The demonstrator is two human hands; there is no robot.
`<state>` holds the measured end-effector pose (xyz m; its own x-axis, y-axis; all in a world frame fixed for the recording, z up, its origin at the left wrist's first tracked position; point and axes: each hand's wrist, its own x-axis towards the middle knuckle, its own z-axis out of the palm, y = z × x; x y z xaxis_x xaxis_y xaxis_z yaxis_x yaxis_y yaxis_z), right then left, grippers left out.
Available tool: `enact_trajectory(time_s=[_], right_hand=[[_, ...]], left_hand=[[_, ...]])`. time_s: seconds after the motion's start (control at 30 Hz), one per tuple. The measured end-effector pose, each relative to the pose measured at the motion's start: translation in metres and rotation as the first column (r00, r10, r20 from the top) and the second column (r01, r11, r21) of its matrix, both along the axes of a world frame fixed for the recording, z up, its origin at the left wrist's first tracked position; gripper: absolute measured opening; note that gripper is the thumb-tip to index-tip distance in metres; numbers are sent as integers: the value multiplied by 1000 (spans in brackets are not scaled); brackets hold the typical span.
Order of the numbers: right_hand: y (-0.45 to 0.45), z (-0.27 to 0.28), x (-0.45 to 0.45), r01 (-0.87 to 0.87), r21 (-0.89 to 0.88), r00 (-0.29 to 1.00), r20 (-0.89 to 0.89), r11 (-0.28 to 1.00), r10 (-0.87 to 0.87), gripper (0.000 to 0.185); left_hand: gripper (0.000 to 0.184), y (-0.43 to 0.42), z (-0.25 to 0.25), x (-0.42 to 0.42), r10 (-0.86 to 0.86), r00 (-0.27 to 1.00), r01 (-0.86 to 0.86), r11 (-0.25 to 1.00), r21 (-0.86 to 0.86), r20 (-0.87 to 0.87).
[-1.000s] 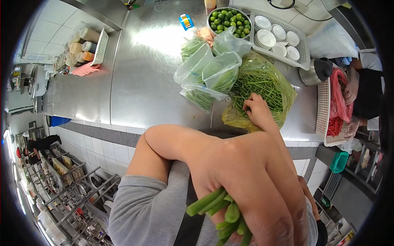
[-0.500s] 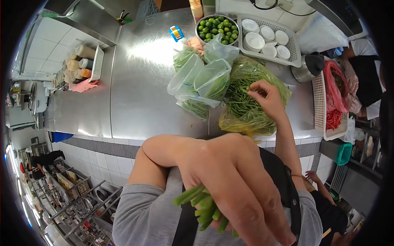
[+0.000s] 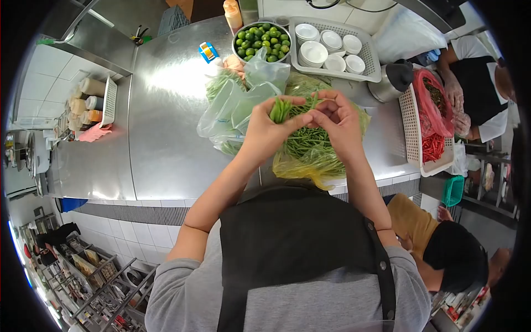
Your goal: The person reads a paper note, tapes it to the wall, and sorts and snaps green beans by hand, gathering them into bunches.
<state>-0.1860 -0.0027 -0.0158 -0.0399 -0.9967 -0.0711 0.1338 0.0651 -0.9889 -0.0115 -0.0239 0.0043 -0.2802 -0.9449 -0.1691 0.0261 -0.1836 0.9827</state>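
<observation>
A bundle of slender green pods (image 3: 280, 110), too small to tell as beans or chilies, is clasped in my left hand (image 3: 265, 127) over the pile. Beside it, my right hand (image 3: 340, 124) has its fingers pinched together around a green pod (image 3: 315, 100), partly hidden by the fingers. The two thumbs almost meet. Below both hands lies a heap of similar thin green pods (image 3: 310, 145) in an opened yellowish plastic bag (image 3: 301, 170). Left of the heap, clear plastic bags (image 3: 224, 113) hold more long green vegetables.
Behind the bags stand a bowl of green citrus fruits (image 3: 262, 42) and a grey basket (image 3: 371, 67) with white bowls. To the right are a steel jug (image 3: 385, 88) and a basket of red chilies (image 3: 433, 148), where a gloved co-worker (image 3: 470, 72) stands. Another person (image 3: 442, 238) is behind on the right.
My left hand has moved from close before the camera to above the pile, bringing its green bundle beside my right hand. My right hand has lifted slightly from the heap. The view has shifted.
</observation>
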Motion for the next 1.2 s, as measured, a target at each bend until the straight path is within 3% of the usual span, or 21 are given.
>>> enact_trajectory(time_s=[0.13,0.2,0.23,0.3,0.33,0.4,0.47,0.53,0.6,0.67,0.73,0.83,0.87,0.9,0.93,0.97,1.0,1.03,1.07,1.13,1.2], right_hand=[[0,-10,1,-98,-20,994,44,995,99,22],[0,-12,6,-126,-15,989,72,992,127,20],[1,-13,8,-148,-11,984,99,989,149,18],[1,-19,9,-154,55,971,193,987,141,16],[0,-20,9,-165,119,951,283,979,126,15],[2,-17,9,-163,93,961,240,982,136,12],[2,-17,8,-160,67,970,198,985,144,9],[1,-18,6,-64,-105,985,-169,992,45,6],[2,-16,5,-55,-136,981,-190,989,29,6],[2,-14,7,-48,-169,978,-208,985,12,5],[2,-11,13,0,-444,840,-487,896,-241,6],[-6,-27,4,50,-431,720,-610,901,-331,15],[-9,-34,-2,47,-431,721,-610,901,-330,15],[-10,-42,-11,-24,-204,580,-800,979,-153,20],[-9,-49,-17,-46,44,407,-912,998,59,25],[-7,-57,-19,-45,44,406,-912,998,59,25],[-5,-63,-21,-90,147,588,-791,985,172,26],[-3,-67,-23,-158,236,735,-621,959,274,28],[0,-60,-17,-160,236,733,-622,958,276,28],[10,-34,5,-340,18,927,-161,940,338,23],[13,-24,16,-373,-33,897,-267,927,351,19]], left_hand=[[25,6,-21,6,-27,985,58,981,-183,170],[24,7,-25,7,-9,988,-3,997,-77,-152],[24,6,-25,9,-6,989,-6,997,-77,-151],[23,3,-26,16,-46,991,62,990,-130,122],[23,3,-25,17,-42,992,58,990,-131,119],[22,2,-22,21,-55,966,104,977,-186,252],[22,3,-23,25,-56,964,110,974,-199,258],[23,5,-25,27,-58,962,117,970,-211,267],[25,8,-27,28,-104,954,135,987,-92,281],[25,11,-27,25,-87,966,110,990,-82,243],[26,14,-26,23,-70,977,87,994,-73,202],[27,16,-23,22,-65,989,55,995,78,135],[25,16,-22,23,-3,1000,-2,982,187,24],[23,15,-22,24,71,994,-44,953,300,-79],[23,15,-25,28,70,995,-43,953,301,-78],[23,12,-29,34,87,974,-18,949,315,-207],[22,10,-32,37,108,936,7,946,324,-335],[22,9,-34,39,110,935,5,946,323,-336],[22,9,-34,40,141,924,-14,940,340,-354],[22,8,-35,40,172,912,-32,935,354,-372],[22,7,-38,38,195,898,-55,939,339,-393]])
